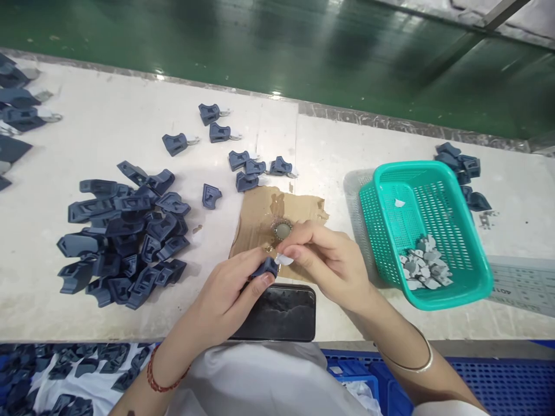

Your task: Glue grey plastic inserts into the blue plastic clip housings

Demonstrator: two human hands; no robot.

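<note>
Between the thumb and fingers of my left hand (229,292) is a small dark blue plastic part (265,268). My right hand (332,263) pinches a small whitish-grey piece (284,260), held right at the right-hand end of the blue part; whether the two are joined I cannot tell. Both hands are over a torn piece of brown cardboard (255,216). On the cardboard, just beyond my right fingertips, sits a small round cap-like thing (282,230). A black smartphone (281,315) lies below my hands, partly covered by the left one.
A heap of blue parts (125,231) lies at the left. Several blue parts with pale ends (219,133) are scattered behind the cardboard. To the right stands a green basket (470,242) holding small grey pieces (427,266). More blue parts (462,164) lie beyond it.
</note>
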